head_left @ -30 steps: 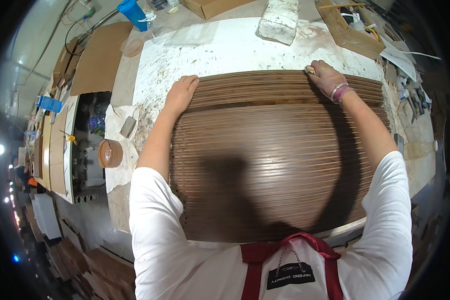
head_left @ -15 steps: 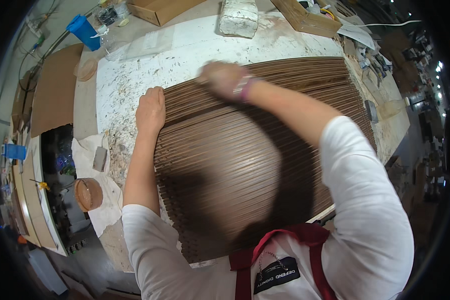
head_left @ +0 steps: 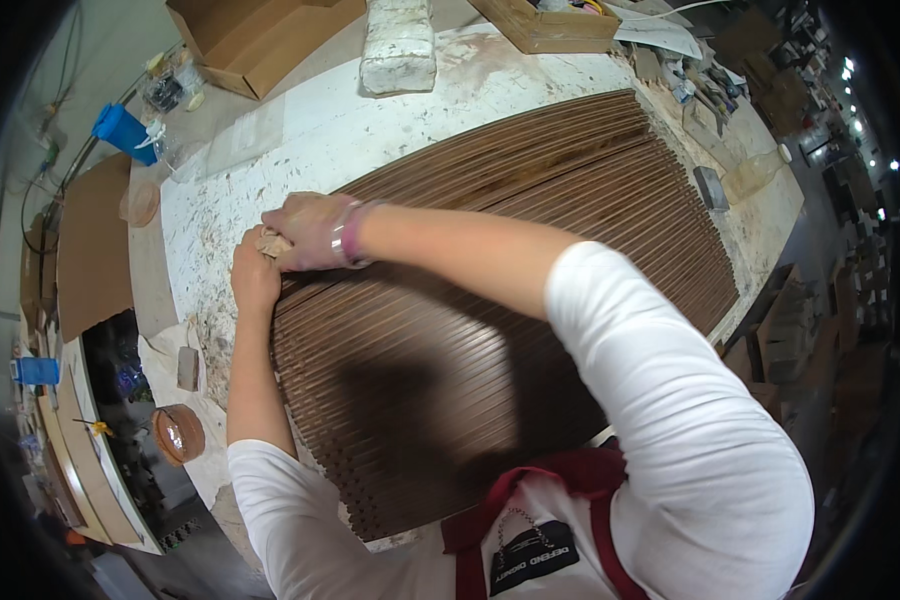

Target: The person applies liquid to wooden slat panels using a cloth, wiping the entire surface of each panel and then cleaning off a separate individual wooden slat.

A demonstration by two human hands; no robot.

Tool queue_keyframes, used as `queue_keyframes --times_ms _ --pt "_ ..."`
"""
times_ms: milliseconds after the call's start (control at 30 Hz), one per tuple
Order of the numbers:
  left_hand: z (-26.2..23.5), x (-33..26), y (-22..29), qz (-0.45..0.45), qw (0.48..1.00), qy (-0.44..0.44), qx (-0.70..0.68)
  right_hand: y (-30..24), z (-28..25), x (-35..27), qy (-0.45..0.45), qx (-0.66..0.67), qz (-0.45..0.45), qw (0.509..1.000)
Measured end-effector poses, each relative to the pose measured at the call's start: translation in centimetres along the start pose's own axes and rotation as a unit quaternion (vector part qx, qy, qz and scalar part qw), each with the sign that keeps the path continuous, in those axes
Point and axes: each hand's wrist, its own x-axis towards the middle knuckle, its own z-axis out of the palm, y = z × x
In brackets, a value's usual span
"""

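Observation:
A large brown panel of narrow ridged wood slats (head_left: pixel 560 190) lies across the worktable. My left hand (head_left: pixel 254 278) is curled closed at the panel's left edge, its fingertips partly hidden. Just beside it, touching or nearly touching, my right hand (head_left: pixel 315 230) presses down near the panel's far left corner. Between the right hand's fingers is a crumpled tan wad (head_left: pixel 274 243), which looks like a piece of cloth. A purple band and a pale bracelet circle my right wrist.
A bowl of clear brownish liquid (head_left: pixel 178 434) and a small grey block (head_left: pixel 188 369) sit on white cloth at the left. A second grey block (head_left: pixel 710 188) and a clear bottle (head_left: pixel 758 174) lie right. Beyond are a white-wrapped block (head_left: pixel 398 48), cardboard box (head_left: pixel 255 45) and blue cup (head_left: pixel 124 132).
My right hand has swept left along the slats and come up against my left hand, and the tan wad now shows. The whole view has shifted and turned, while the left hand stays at the panel edge.

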Motion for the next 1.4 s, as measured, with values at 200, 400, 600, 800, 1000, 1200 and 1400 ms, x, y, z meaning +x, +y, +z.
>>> queue_keyframes --times_ms 200,400,600,800,1000,1200,1400 --pt "-0.4 -0.8 -0.3 -0.002 0.999 -0.002 0.032 15.4 -6.1 -9.8 0.13 -0.154 0.116 0.973" --pt "-1.7 -2.1 1.3 0.054 0.993 0.094 0.039 19.3 -3.3 -11.9 0.124 -0.226 0.107 0.96" --pt "4.7 -0.4 15.2 0.139 0.987 0.0 0.077 17.6 -4.3 -11.8 0.085 -0.215 0.134 0.964" --pt "2.0 0.6 7.8 -0.034 0.993 -0.045 0.107 18.1 -4.0 -12.1 0.101 -0.23 0.117 0.961" --pt "-6.0 -0.2 3.4 -0.057 0.959 0.047 0.275 18.3 -4.1 -11.5 0.107 -0.224 0.115 0.962" --pt "6.0 1.5 11.4 0.009 0.981 0.075 0.18 18.8 -3.5 -11.8 0.112 -0.243 0.126 0.955" --pt "-7.0 -0.4 0.3 -0.091 0.958 -0.008 0.272 18.1 -3.6 -11.8 0.123 -0.229 0.103 0.96"
